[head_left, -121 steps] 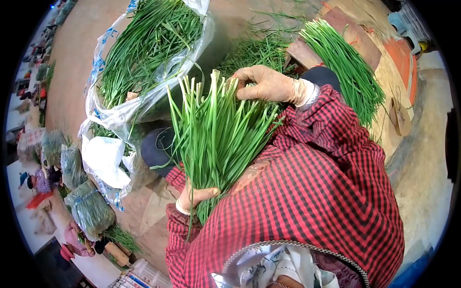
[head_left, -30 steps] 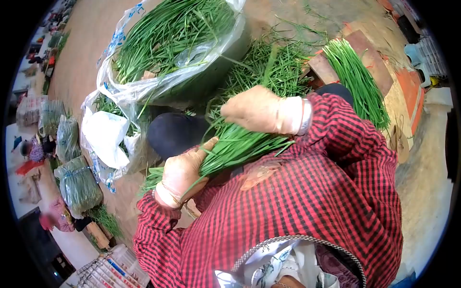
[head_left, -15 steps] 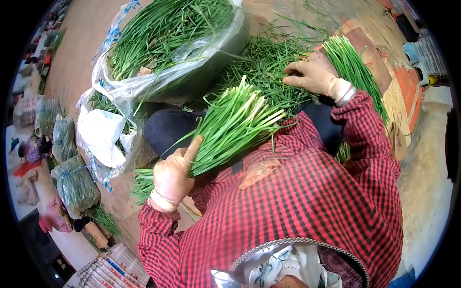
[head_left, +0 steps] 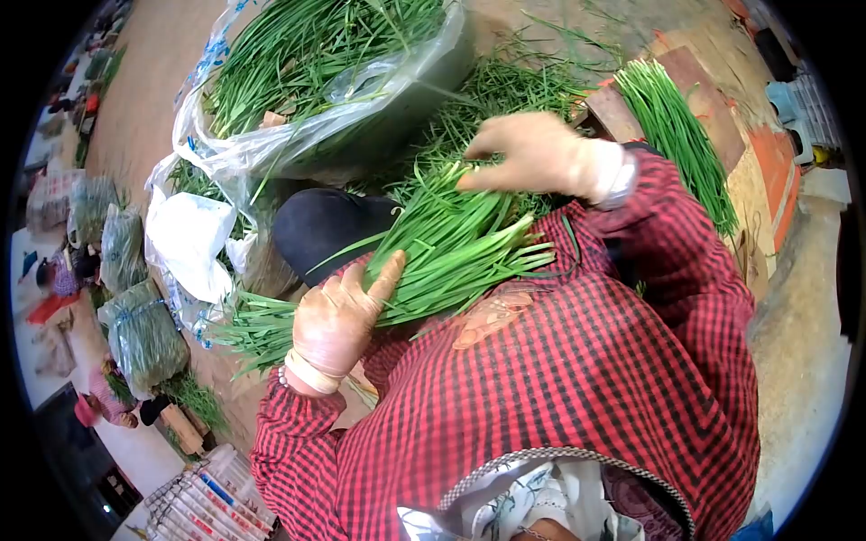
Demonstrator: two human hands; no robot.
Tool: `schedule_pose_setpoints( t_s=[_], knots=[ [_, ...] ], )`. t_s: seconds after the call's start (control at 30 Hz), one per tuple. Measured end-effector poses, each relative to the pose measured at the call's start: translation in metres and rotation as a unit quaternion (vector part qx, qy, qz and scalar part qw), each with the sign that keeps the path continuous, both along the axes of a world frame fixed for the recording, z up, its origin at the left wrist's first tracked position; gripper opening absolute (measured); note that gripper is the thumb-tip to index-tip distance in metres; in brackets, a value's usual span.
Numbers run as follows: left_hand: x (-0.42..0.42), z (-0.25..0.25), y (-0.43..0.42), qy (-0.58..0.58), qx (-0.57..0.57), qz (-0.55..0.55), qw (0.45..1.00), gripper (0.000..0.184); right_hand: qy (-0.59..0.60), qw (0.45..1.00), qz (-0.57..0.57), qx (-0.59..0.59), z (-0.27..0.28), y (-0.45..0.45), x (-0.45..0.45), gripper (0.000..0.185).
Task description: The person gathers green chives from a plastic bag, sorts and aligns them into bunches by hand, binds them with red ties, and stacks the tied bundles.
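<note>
My gloved left hand (head_left: pixel 334 316) is closed round a bunch of garlic chives (head_left: pixel 460 275), which lies slanted across my lap. The leafy ends stick out to the left behind the hand, and the pale cut ends point right. At the bunch's upper edge is my gloved right hand (head_left: pixel 546 160). Its thumb and forefinger are apart, close to the stem tips, and I see nothing held between them. Whether the thumb touches the stems is unclear. To the right, a neat bundle of chives (head_left: pixel 677 140) lies on a board.
A large clear plastic bag (head_left: pixel 374 135) full of chives stands ahead on the left, beside a white plastic bag (head_left: pixel 189 243). Loose trimmed leaves (head_left: pixel 532 86) cover the floor ahead. Wrapped bundles (head_left: pixel 144 334) and another person (head_left: pixel 108 397) are far left. Stacked crates (head_left: pixel 212 500) stand lower left.
My right hand has moved left from beside the neat bundle to the upper edge of the held chives. The left hand keeps its hold, and the stems look more spread.
</note>
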State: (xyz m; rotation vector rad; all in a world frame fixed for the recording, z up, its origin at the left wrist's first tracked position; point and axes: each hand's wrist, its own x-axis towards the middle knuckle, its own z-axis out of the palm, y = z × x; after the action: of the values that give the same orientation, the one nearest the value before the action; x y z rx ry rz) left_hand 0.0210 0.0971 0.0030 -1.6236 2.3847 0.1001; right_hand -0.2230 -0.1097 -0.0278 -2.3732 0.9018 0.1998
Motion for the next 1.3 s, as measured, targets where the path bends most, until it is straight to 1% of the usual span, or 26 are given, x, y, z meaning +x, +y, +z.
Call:
schedule_pose_setpoints(
  t_s=[0.03, 0.07, 0.1, 0.17, 0.2, 0.27, 0.3, 0.43, 0.53, 0.6, 0.63, 0.67, 0.7, 0.73, 0.77, 0.83, 0.87, 0.9, 0.97, 1.0, 1.03, 1.1, 1.13, 1.17, 1.23, 1.3],
  knots=[
    [-0.002, 0.001, -0.001, -0.005, 0.004, -0.008, 1.000, 0.076, 0.049, 0.998, 0.041, 0.006, -0.001, 0.006, 0.016, 0.061],
    [-0.001, -0.004, -0.001, -0.010, -0.025, -0.040, 0.999, 0.069, 0.077, 0.994, 0.073, -0.002, -0.010, 0.012, 0.029, 0.063],
    [0.000, -0.004, 0.000, -0.009, -0.025, -0.040, 0.999, 0.069, 0.085, 0.992, 0.094, 0.025, -0.012, 0.016, 0.039, 0.054],
    [0.002, -0.004, 0.004, 0.018, 0.010, -0.027, 0.999, 0.070, 0.026, 0.990, 0.130, 0.054, -0.037, 0.022, 0.048, 0.045],
    [0.005, -0.007, 0.009, 0.018, 0.012, -0.023, 0.999, 0.070, 0.019, 0.990, 0.123, 0.069, -0.038, 0.028, 0.049, 0.039],
    [0.010, -0.020, 0.019, 0.076, -0.002, -0.003, 0.997, 0.072, -0.100, 0.984, 0.126, 0.072, -0.054, 0.034, 0.038, 0.033],
    [0.011, -0.022, 0.021, 0.079, 0.001, 0.000, 0.997, 0.072, -0.146, 0.978, 0.121, 0.086, -0.056, 0.034, 0.033, 0.031],
    [0.010, -0.036, 0.022, 0.110, -0.002, 0.010, 0.994, 0.076, -0.146, 0.975, 0.095, 0.136, -0.049, 0.030, 0.014, 0.026],
    [0.011, -0.041, 0.022, 0.116, -0.012, 0.003, 0.993, 0.077, -0.090, 0.991, 0.088, 0.044, -0.035, 0.026, 0.005, 0.032],
    [0.012, -0.041, 0.023, 0.116, -0.011, 0.002, 0.993, 0.078, -0.093, 0.994, 0.059, 0.020, -0.039, 0.021, -0.009, 0.032],
    [0.012, -0.041, 0.024, 0.132, 0.005, 0.014, 0.991, 0.085, -0.098, 0.995, 0.033, -0.004, -0.042, 0.016, -0.017, 0.031],
    [0.013, -0.040, 0.024, 0.149, 0.020, 0.026, 0.988, 0.092, -0.094, 0.995, 0.020, 0.007, -0.040, 0.009, -0.026, 0.030],
    [0.014, -0.041, 0.025, 0.150, 0.020, 0.026, 0.988, 0.092, -0.104, 0.994, -0.002, 0.014, -0.044, 0.001, -0.037, 0.032],
    [0.016, -0.042, 0.027, 0.155, 0.021, 0.029, 0.987, 0.093, -0.090, 0.986, -0.097, 0.100, -0.043, -0.005, -0.047, 0.035],
    [0.016, -0.042, 0.028, 0.161, 0.022, 0.032, 0.986, 0.094, -0.075, 0.961, -0.191, 0.184, -0.042, -0.012, -0.055, 0.038],
    [0.016, -0.043, 0.029, 0.161, 0.025, 0.035, 0.986, 0.095, -0.026, 0.974, -0.220, -0.039, -0.044, -0.033, -0.075, 0.036],
    [0.015, -0.043, 0.029, 0.161, 0.028, 0.038, 0.986, 0.095, 0.005, 0.968, -0.249, -0.016, -0.063, -0.053, -0.092, 0.053],
    [0.015, -0.044, 0.029, 0.161, 0.027, 0.037, 0.986, 0.095, 0.004, 0.968, -0.250, -0.017, -0.063, -0.050, -0.091, 0.053],
    [0.015, -0.045, 0.027, 0.154, -0.019, 0.011, 0.988, 0.080, 0.066, 0.988, -0.127, -0.059, -0.065, -0.041, -0.085, 0.069],
    [0.014, -0.044, 0.027, 0.153, -0.018, 0.008, 0.988, 0.080, 0.051, 0.990, -0.125, 0.033, -0.067, -0.036, -0.071, 0.087],
    [0.013, -0.043, 0.025, 0.156, -0.011, 0.009, 0.988, 0.081, -0.011, 0.990, -0.094, 0.103, -0.066, -0.026, -0.056, 0.087],
    [0.011, -0.041, 0.023, 0.158, -0.006, 0.008, 0.987, 0.082, -0.080, 0.983, 0.001, 0.167, -0.071, -0.008, -0.026, 0.078],
    [0.011, -0.041, 0.023, 0.162, -0.001, 0.011, 0.987, 0.083, -0.122, 0.974, 0.045, 0.186, -0.076, 0.000, -0.015, 0.065],
    [0.011, -0.040, 0.024, 0.165, 0.005, 0.015, 0.986, 0.084, -0.127, 0.960, 0.078, 0.237, -0.084, 0.004, -0.007, 0.050],
    [0.012, -0.041, 0.026, 0.167, 0.008, 0.020, 0.986, 0.086, -0.078, 0.973, 0.021, 0.214, -0.077, 0.012, -0.001, 0.040],
    [0.013, -0.042, 0.028, 0.173, 0.012, 0.028, 0.985, 0.089, -0.170, 0.976, 0.002, 0.137, -0.083, 0.015, -0.013, 0.035]
  ],
)
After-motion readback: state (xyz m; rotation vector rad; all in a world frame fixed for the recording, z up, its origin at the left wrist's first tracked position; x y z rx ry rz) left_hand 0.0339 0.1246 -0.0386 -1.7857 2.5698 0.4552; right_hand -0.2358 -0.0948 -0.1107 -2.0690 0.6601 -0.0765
